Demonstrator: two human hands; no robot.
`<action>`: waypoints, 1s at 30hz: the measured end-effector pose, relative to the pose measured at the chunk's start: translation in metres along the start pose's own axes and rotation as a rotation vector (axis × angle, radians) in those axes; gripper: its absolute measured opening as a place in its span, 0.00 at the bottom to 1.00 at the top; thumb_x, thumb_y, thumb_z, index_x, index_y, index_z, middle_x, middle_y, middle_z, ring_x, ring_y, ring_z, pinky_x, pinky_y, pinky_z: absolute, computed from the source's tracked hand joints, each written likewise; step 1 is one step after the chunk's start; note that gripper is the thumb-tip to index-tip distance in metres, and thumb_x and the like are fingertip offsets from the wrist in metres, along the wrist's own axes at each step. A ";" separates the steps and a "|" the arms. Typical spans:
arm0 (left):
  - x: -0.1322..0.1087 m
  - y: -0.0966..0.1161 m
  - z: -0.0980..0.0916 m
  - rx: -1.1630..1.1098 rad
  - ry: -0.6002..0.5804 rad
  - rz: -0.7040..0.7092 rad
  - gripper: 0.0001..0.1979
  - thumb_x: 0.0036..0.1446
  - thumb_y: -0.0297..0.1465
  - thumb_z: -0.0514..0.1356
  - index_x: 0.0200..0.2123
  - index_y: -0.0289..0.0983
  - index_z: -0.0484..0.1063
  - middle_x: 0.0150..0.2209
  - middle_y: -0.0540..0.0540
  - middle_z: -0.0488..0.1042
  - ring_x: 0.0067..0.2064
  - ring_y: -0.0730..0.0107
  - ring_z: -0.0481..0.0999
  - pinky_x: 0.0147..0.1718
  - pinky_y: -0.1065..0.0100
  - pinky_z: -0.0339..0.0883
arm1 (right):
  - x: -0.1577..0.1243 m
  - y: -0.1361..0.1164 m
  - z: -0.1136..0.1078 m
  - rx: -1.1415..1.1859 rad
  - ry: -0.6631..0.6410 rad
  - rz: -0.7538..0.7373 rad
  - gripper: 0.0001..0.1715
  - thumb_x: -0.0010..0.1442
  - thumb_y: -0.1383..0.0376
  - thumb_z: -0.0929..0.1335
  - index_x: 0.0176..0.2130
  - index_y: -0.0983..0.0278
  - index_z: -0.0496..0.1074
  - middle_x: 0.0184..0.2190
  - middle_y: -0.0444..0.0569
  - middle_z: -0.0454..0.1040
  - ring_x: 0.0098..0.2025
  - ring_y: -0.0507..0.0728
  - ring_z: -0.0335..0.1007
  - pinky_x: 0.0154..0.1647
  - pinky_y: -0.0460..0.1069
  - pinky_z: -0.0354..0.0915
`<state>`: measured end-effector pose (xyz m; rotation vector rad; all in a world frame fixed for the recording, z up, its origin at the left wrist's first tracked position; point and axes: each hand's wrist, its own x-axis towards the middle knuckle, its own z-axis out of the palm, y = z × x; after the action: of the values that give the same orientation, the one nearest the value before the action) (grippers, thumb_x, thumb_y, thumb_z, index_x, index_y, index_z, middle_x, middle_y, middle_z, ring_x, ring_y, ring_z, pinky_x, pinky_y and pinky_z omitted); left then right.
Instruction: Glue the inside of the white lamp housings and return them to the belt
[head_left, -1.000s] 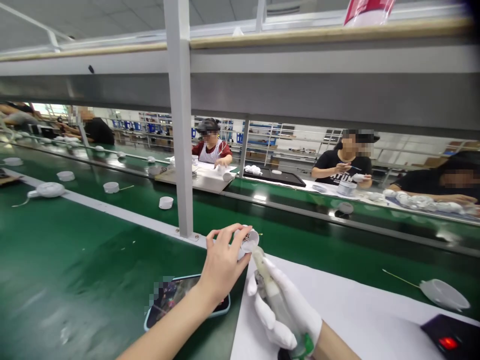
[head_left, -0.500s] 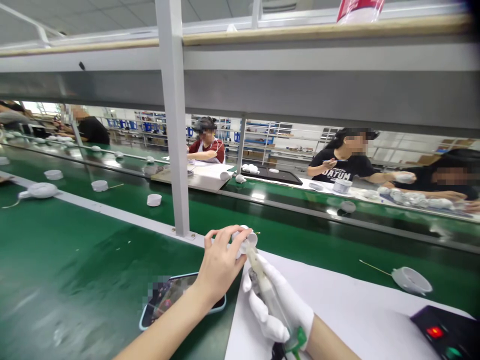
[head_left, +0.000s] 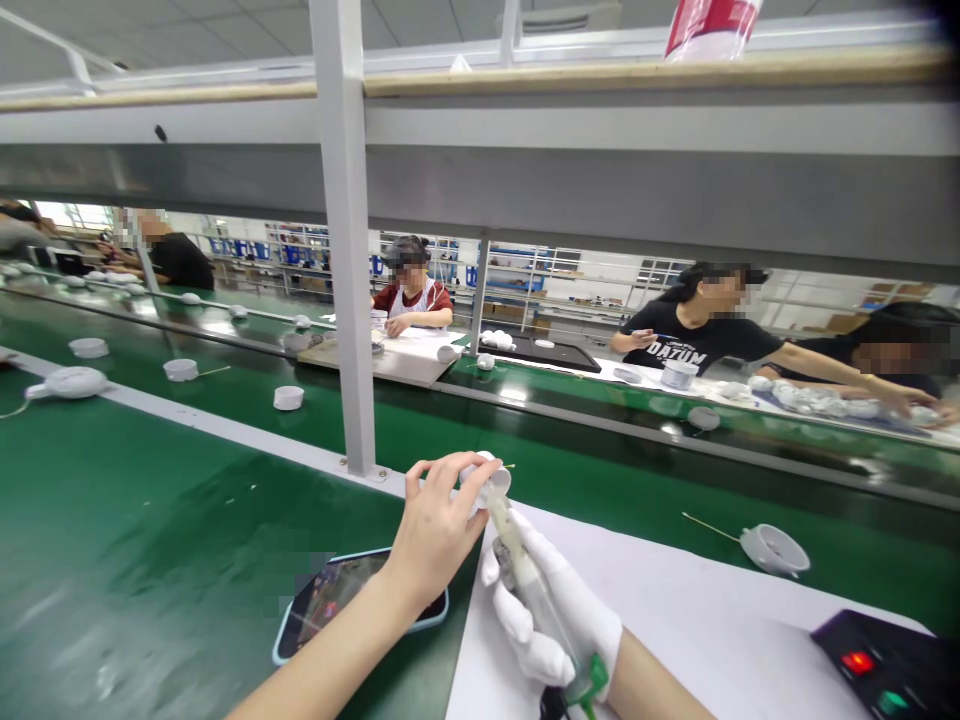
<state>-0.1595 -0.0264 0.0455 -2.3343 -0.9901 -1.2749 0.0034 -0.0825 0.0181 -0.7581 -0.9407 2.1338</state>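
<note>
My bare left hand (head_left: 439,510) pinches a small white round plastic cup (head_left: 499,482), its open side tilted toward the right; a thin yellowish wire end shows beyond it. My right hand (head_left: 559,590), in a white glove, wraps round a translucent stick-shaped tool (head_left: 534,598) with a green fitting and a black part at its lower end. The tool's narrow tip points up into or against the cup; the exact contact is hidden by my left fingers. What kind of tool it is, I cannot make out.
White paper (head_left: 675,640) lies under my right arm, a phone (head_left: 337,605) beside my left forearm. A black control box (head_left: 877,660) with a red light stands right. White cups, one a wired cup (head_left: 772,550), sit on the green belt (head_left: 600,480). A metal post (head_left: 352,250) rises ahead; co-workers sit opposite.
The white cups on the near belt have shifted left. My hands keep their hold on the cup and tool, almost unmoved. A co-worker at right has stretched an arm farther right.
</note>
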 end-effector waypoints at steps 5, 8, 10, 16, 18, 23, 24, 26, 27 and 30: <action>0.001 -0.001 0.000 -0.017 0.014 0.005 0.17 0.60 0.23 0.55 0.51 0.42 0.67 0.48 0.44 0.74 0.49 0.62 0.73 0.49 0.59 0.53 | 0.002 0.001 -0.002 0.018 -0.011 -0.013 0.26 0.67 0.48 0.60 0.39 0.69 0.69 0.20 0.39 0.64 0.14 0.44 0.54 0.12 0.40 0.55; 0.000 -0.001 0.000 -0.013 0.010 0.007 0.17 0.60 0.23 0.54 0.51 0.42 0.67 0.48 0.43 0.74 0.50 0.62 0.73 0.49 0.59 0.53 | 0.009 0.004 -0.005 0.038 -0.015 -0.035 0.33 0.66 0.42 0.57 0.37 0.68 0.68 0.15 0.37 0.62 0.10 0.45 0.50 0.09 0.40 0.50; 0.000 0.000 0.000 -0.015 0.016 0.008 0.17 0.60 0.22 0.54 0.51 0.42 0.67 0.49 0.43 0.73 0.50 0.62 0.73 0.49 0.59 0.53 | 0.013 0.006 -0.006 0.051 -0.013 -0.054 0.35 0.65 0.40 0.54 0.36 0.66 0.68 0.11 0.38 0.61 0.09 0.46 0.50 0.07 0.40 0.47; 0.001 -0.001 0.000 -0.009 0.026 0.012 0.17 0.60 0.23 0.56 0.51 0.41 0.68 0.48 0.44 0.74 0.50 0.63 0.73 0.49 0.60 0.53 | 0.012 0.004 -0.007 0.065 -0.050 -0.026 0.36 0.65 0.40 0.53 0.38 0.66 0.69 0.12 0.42 0.65 0.07 0.48 0.51 0.06 0.40 0.50; 0.001 -0.002 0.001 -0.008 0.024 0.019 0.17 0.60 0.23 0.56 0.51 0.42 0.68 0.49 0.44 0.74 0.50 0.62 0.73 0.49 0.59 0.53 | 0.015 0.005 -0.009 0.063 -0.060 -0.025 0.36 0.64 0.40 0.53 0.39 0.67 0.70 0.12 0.44 0.66 0.06 0.49 0.53 0.06 0.41 0.52; -0.001 -0.012 0.003 -0.025 -0.037 0.011 0.19 0.60 0.28 0.58 0.54 0.42 0.66 0.50 0.44 0.73 0.51 0.60 0.72 0.51 0.58 0.54 | 0.027 0.007 -0.018 0.047 -0.044 -0.101 0.38 0.66 0.42 0.52 0.33 0.70 0.71 0.10 0.47 0.66 0.10 0.51 0.60 0.08 0.41 0.57; 0.000 -0.016 0.005 -0.037 -0.075 -0.014 0.20 0.59 0.29 0.59 0.55 0.43 0.66 0.51 0.44 0.72 0.51 0.60 0.72 0.51 0.58 0.55 | 0.028 0.006 -0.020 0.039 -0.054 -0.098 0.39 0.66 0.42 0.51 0.34 0.70 0.71 0.11 0.48 0.67 0.10 0.51 0.60 0.08 0.42 0.57; 0.004 -0.023 0.013 -0.084 -0.172 -0.098 0.20 0.59 0.34 0.59 0.55 0.46 0.65 0.51 0.46 0.72 0.51 0.59 0.72 0.51 0.58 0.57 | 0.027 0.002 -0.024 0.024 -0.082 -0.096 0.40 0.65 0.41 0.50 0.36 0.69 0.70 0.12 0.47 0.68 0.08 0.51 0.56 0.06 0.42 0.54; 0.007 -0.027 0.018 -0.124 -0.223 -0.156 0.19 0.59 0.37 0.58 0.54 0.47 0.66 0.51 0.47 0.72 0.51 0.59 0.73 0.50 0.58 0.59 | 0.024 -0.001 -0.027 0.019 -0.092 -0.102 0.41 0.65 0.40 0.49 0.38 0.69 0.70 0.12 0.45 0.67 0.07 0.50 0.54 0.05 0.42 0.52; 0.023 -0.036 0.042 -0.272 -0.360 -0.352 0.17 0.58 0.44 0.56 0.48 0.45 0.69 0.49 0.48 0.73 0.48 0.58 0.74 0.44 0.61 0.65 | 0.009 -0.017 -0.037 0.022 -0.081 -0.159 0.38 0.65 0.39 0.53 0.40 0.68 0.69 0.16 0.40 0.66 0.08 0.46 0.52 0.08 0.42 0.53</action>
<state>-0.1504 0.0321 0.0390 -2.7559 -1.4778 -1.1921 0.0307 -0.0523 0.0081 -0.5702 -0.9837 2.0447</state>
